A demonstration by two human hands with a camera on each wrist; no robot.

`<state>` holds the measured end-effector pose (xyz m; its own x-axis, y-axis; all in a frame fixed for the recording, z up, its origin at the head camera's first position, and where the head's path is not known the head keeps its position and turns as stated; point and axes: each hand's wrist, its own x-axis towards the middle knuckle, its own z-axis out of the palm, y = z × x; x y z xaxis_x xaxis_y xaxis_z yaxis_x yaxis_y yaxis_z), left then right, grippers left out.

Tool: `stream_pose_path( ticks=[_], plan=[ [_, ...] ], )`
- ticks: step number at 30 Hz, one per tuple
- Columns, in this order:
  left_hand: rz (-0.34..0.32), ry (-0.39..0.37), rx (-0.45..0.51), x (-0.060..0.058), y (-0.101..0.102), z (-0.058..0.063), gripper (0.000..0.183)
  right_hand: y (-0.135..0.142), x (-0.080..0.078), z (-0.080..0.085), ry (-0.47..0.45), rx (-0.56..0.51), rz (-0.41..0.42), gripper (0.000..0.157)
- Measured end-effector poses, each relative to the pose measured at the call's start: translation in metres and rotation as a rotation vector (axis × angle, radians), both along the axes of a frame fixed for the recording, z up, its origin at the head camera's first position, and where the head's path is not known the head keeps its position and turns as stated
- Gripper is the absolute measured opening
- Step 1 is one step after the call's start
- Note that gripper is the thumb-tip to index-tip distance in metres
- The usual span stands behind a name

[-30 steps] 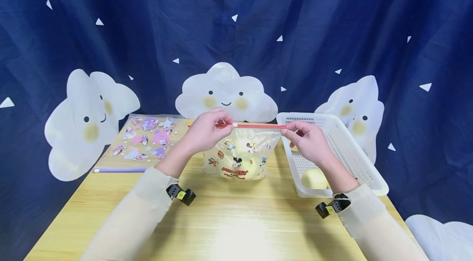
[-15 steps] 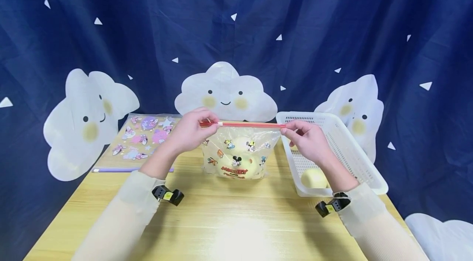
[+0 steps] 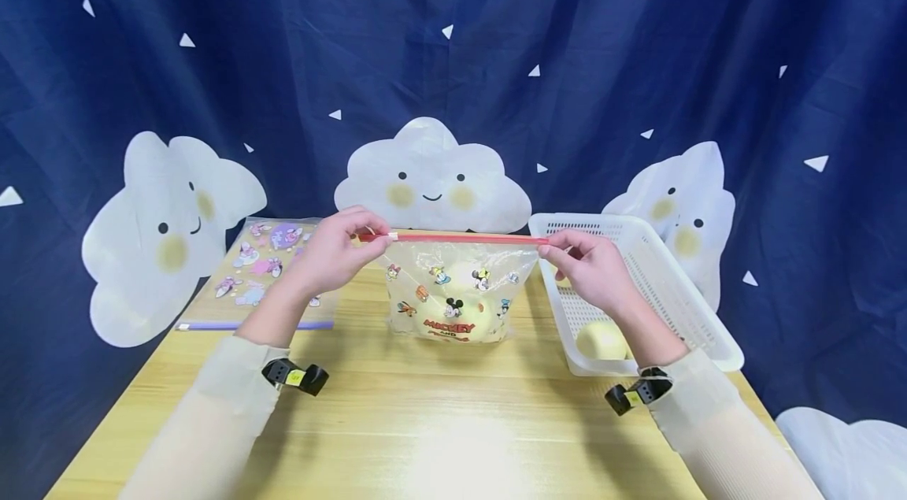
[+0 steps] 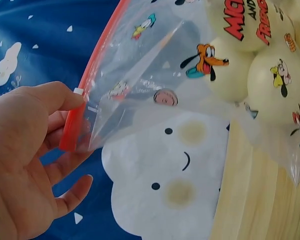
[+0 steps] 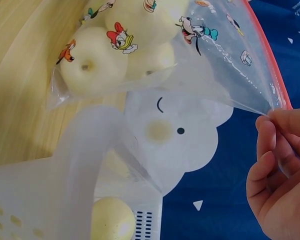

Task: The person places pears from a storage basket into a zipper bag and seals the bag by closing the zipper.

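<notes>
A clear zip bag (image 3: 439,287) with cartoon prints and a red zip strip (image 3: 468,238) stands on the table, holding several pale yellow round fruits (image 5: 92,62). My left hand (image 3: 338,252) pinches the small white slider (image 4: 78,91) near the strip's left end, thumb on top, the outer fingers spread loosely behind. At the strip's right end, my right hand (image 3: 586,264) pinches the bag's top corner between thumb and forefinger, the other fingers curled. The strip runs taut and nearly level between both hands.
A white plastic basket (image 3: 666,287) at the right contains pale yellow fruits, one fruit (image 3: 602,341) at its near end. Flat on the table's left lies another printed bag (image 3: 234,299) with a purple strip (image 3: 255,325). A dark blue curtain (image 3: 453,51) hangs behind the table.
My left hand has slid leftward along the red strip with the white slider, from near its middle to close to its left end. My right hand stays at the right corner.
</notes>
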<state>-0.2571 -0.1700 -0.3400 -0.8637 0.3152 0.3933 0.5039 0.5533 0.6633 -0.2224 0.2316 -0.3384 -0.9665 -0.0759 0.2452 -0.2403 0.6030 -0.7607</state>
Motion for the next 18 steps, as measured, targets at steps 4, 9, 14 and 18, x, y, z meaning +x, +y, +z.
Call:
stream_pose_path(
  ticks=[4, 9, 14, 18],
  plan=[
    [0.031, -0.004, -0.014, 0.0, -0.009, -0.001, 0.009, 0.0, 0.0, -0.001, 0.004, 0.002, -0.004, 0.02],
    [0.041, -0.034, 0.012, 0.001, -0.017, 0.0, 0.011, 0.002, -0.001, -0.003, 0.007, -0.006, 0.0, 0.02],
    [0.063, -0.046, 0.004, 0.002, -0.023, -0.001, 0.014, 0.002, 0.0, -0.004, 0.011, -0.003, 0.003, 0.02],
    [0.074, -0.051, -0.009, 0.001, -0.026, -0.001, 0.014, 0.002, 0.0, -0.003, 0.011, -0.003, 0.005, 0.021]
  ],
)
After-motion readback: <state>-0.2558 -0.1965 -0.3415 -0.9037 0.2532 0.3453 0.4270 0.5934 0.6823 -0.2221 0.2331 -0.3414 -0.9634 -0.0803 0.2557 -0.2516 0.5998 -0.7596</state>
